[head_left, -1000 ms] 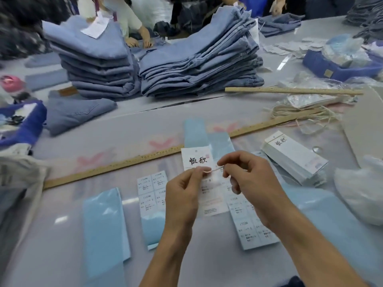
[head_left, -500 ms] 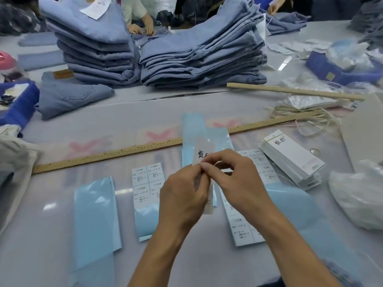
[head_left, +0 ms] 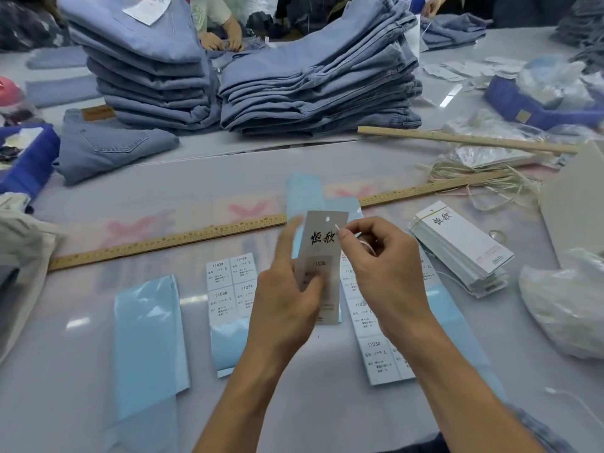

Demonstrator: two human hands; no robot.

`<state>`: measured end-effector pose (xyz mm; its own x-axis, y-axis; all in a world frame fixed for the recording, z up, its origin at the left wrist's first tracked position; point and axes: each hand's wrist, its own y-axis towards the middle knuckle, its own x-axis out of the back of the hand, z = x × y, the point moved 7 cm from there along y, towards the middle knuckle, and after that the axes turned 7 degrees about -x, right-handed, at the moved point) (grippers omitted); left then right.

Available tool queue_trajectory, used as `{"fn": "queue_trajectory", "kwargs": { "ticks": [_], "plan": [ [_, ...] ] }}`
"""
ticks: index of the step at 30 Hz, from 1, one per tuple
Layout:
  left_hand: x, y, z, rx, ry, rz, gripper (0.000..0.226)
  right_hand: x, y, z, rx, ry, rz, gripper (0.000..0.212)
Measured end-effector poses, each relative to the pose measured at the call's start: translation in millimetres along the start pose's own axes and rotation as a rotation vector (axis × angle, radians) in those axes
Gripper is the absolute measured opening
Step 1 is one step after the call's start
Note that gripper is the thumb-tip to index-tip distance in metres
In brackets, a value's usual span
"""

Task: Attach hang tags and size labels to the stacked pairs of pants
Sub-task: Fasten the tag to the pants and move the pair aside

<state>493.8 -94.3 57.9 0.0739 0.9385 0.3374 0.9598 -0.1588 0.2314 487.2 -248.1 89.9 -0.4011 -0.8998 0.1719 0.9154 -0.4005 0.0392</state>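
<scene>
Nearest the camera, the left hand (head_left: 287, 299) holds a white hang tag (head_left: 322, 256) upright above the bench (head_left: 327, 165), its grip clamped on the tag's lower part with the thumb pressed across a size label that reads 1103#, the forefinger raised along the tag's left edge. The right hand (head_left: 382, 266) sits just beside it, its grip pinched on the tip of a thin white string (head_left: 367, 246) held against the tag's right edge, a little below the punched hole. Under the hands lie sheets of size labels (head_left: 228, 282) on pale blue backing, one to the left and one to the right, with a bare blue backing strip (head_left: 147, 338) further left. To the right rests a stack of hang tags (head_left: 464, 246), and beyond it a loose bundle of cord (head_left: 474, 178). A long wooden ruler (head_left: 170, 240) crosses the bench behind the hands, and a second ruler (head_left: 457, 138) lies further back on the right. At the far side stand two stacks of folded blue pants (head_left: 313, 76), a paper sheet lying on the left stack, with a single folded pair (head_left: 111, 148) in front of it. Behind them another person's hands (head_left: 222, 40) rest on more denim.
</scene>
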Motion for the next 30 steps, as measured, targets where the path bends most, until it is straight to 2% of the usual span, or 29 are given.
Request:
{"fn": "queue_trajectory", "kwargs": {
  "ticks": [3,6,9,11,13,23,27,30],
  "plan": [
    [-6.1,-0.3,-1.8,-0.047,0.06,0.026,0.01,2.1,-0.4,3.7,0.036,-0.03,-0.023,0.015],
    [-6.9,-1.3,-4.1,-0.074,0.014,-0.012,0.028,3.2,-2.1,8.3,0.059,-0.049,-0.036,0.015],
    [-1.3,0.0,-3.6,-0.082,-0.025,-0.071,0.015,2.5,-2.9,9.7,0.065,-0.101,-0.035,0.014],
    [-2.3,-0.2,-0.6,-0.046,-0.086,-0.046,0.031,1.3,-4.1,10.9,0.072,-0.144,-0.028,0.014],
    [-5.7,-0.8,0.3,-0.04,-0.083,-0.009,0.037,0.6,-5.7,12.1,0.076,-0.168,-0.019,0.014],
    [-7.0,-1.1,-3.4,-0.061,-0.036,0.01,0.036,4.0,-1.5,3.9,0.021,-0.168,-0.027,0.014],
    [-2.3,-0.9,-13.4,-0.092,-0.162,-0.059,0.032,0.4,-2.5,7.2,0.052,-0.132,0.002,0.015],
    [6.9,0.5,-11.1,-0.05,-0.331,-0.15,0.03,-5.0,-3.3,8.9,0.079,-0.121,0.052,0.014]
  ]
}}
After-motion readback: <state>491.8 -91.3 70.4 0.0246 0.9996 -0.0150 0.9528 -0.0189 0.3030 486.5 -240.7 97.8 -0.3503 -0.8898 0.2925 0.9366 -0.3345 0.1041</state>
